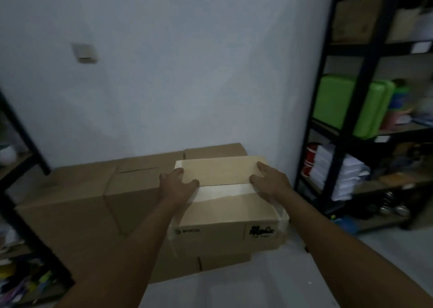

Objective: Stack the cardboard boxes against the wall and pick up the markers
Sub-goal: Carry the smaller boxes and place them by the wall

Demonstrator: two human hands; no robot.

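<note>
A taped cardboard box (222,216) marked PICO sits on top of other cardboard boxes against the white wall. My left hand (177,184) grips its left top edge, fingers spread over the lid. My right hand (269,179) holds the right top edge the same way. A larger cardboard box (70,209) stands to the left, with more boxes (145,165) behind and below. No markers can be made out; the room is dim.
A black metal shelf (346,120) stands at the right with a green case (339,106), paper stacks and boxes. Another dark shelf (21,162) is at the left, with colourful clutter at its foot. A wall socket (84,53) is on the wall. Pale floor lies below.
</note>
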